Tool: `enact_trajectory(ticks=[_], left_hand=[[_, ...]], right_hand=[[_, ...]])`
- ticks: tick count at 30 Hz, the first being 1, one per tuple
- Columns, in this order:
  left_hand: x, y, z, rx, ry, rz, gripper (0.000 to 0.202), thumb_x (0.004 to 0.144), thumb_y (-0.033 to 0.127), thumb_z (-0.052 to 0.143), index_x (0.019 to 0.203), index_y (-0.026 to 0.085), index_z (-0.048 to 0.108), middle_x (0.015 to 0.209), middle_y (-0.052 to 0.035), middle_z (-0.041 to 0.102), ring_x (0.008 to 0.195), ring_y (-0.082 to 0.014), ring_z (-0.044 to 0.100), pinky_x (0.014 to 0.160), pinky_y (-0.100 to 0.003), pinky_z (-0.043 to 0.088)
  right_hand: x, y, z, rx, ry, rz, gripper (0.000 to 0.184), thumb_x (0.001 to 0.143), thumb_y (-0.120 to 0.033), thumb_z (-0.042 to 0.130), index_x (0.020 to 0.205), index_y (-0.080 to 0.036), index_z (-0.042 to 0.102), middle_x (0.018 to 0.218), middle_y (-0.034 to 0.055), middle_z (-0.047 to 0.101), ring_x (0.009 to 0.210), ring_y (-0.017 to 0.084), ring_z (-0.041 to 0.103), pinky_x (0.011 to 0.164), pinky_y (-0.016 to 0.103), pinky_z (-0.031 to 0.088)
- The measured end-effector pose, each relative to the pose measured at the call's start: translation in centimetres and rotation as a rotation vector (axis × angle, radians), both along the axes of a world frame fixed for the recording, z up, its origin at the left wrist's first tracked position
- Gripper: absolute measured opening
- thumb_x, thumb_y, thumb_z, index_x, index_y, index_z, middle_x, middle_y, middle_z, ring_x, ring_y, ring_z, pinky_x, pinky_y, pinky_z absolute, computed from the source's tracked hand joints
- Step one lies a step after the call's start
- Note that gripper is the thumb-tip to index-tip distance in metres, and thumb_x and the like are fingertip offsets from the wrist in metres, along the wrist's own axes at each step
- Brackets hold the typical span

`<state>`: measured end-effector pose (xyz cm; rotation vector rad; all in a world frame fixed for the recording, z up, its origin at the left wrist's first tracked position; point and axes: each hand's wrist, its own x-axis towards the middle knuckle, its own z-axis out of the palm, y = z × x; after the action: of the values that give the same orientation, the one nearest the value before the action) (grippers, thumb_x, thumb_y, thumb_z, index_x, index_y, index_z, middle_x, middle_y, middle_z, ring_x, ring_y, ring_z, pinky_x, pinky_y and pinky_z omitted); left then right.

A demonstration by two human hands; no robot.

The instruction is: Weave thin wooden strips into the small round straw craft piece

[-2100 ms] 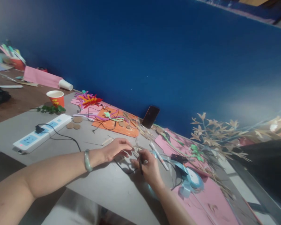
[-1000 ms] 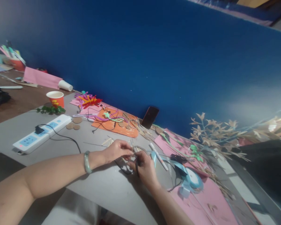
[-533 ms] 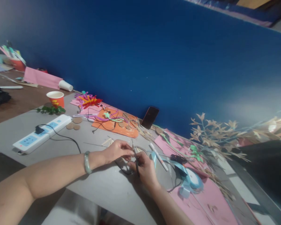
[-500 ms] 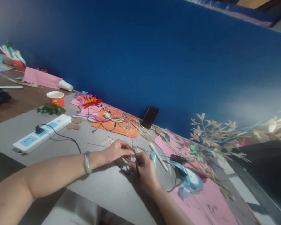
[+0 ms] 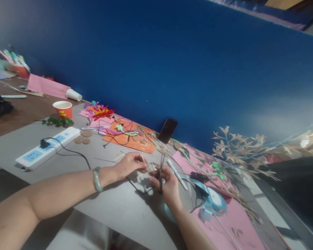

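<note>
My left hand, with a pale green bangle at the wrist, is pinched closed over the grey board. A small pale strip shows at its fingertips; its exact kind is unclear. Just to the right, my right hand is wrapped around dark-handled scissors, whose blades point up and away from me. Between and behind the two hands lies a pale looped strip. A black cable passes below them on the board.
A white power strip and a red paper cup are at left. Behind the hands lie orange paper and a leaning phone. A white marker, blue ribbon roll and dried leaf branches are at right.
My right hand has moved right with the scissors, away from my left fingertips. The blades now stand apart from the left hand, which has stayed nearly in place.
</note>
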<state>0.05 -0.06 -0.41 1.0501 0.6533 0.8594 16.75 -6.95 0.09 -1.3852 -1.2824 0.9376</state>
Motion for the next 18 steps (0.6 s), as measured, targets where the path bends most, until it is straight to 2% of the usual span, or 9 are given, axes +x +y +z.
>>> enact_trajectory(ticks=[4, 8, 13, 18], left_hand=[[0.13, -0.18, -0.11, 0.021, 0.006, 0.012, 0.024, 0.064, 0.026, 0.075, 0.074, 0.012, 0.058, 0.064, -0.0005, 0.063, 0.065, -0.0148, 0.065, 0.067, -0.028, 0.053], [0.08, -0.47, -0.05, 0.055, 0.062, -0.002, 0.022, 0.065, 0.024, 0.074, 0.075, 0.012, 0.058, 0.067, -0.005, 0.068, 0.067, -0.0165, 0.067, 0.07, -0.03, 0.053], [-0.03, -0.61, -0.12, 0.073, 0.127, -0.032, 0.023, 0.064, 0.024, 0.074, 0.076, 0.012, 0.059, 0.065, -0.0066, 0.069, 0.064, -0.017, 0.067, 0.066, -0.028, 0.053], [-0.01, -0.27, -0.36, 0.102, 0.156, -0.032, 0.023, 0.066, 0.027, 0.073, 0.075, 0.012, 0.059, 0.064, -0.0054, 0.068, 0.061, -0.015, 0.065, 0.06, -0.025, 0.051]], right_hand=[[-0.16, 0.03, -0.2, -0.015, 0.045, -0.01, 0.046, 0.056, -0.038, 0.082, 0.088, -0.021, 0.054, 0.073, 0.0027, 0.067, 0.066, 0.019, 0.065, 0.057, 0.029, 0.053], [-0.12, 0.1, -0.4, 0.004, 0.088, -0.026, 0.041, 0.06, -0.037, 0.079, 0.088, -0.02, 0.054, 0.07, 0.0018, 0.066, 0.06, 0.016, 0.062, 0.051, 0.025, 0.049], [0.04, 0.12, -0.5, 0.037, 0.061, -0.028, 0.038, 0.064, -0.034, 0.077, 0.089, -0.019, 0.054, 0.069, 0.0008, 0.064, 0.058, 0.014, 0.059, 0.049, 0.022, 0.044], [0.51, 0.34, -0.39, 0.091, -0.031, -0.056, 0.033, 0.066, -0.033, 0.074, 0.088, -0.018, 0.055, 0.069, 0.002, 0.064, 0.061, 0.015, 0.06, 0.052, 0.024, 0.046]])
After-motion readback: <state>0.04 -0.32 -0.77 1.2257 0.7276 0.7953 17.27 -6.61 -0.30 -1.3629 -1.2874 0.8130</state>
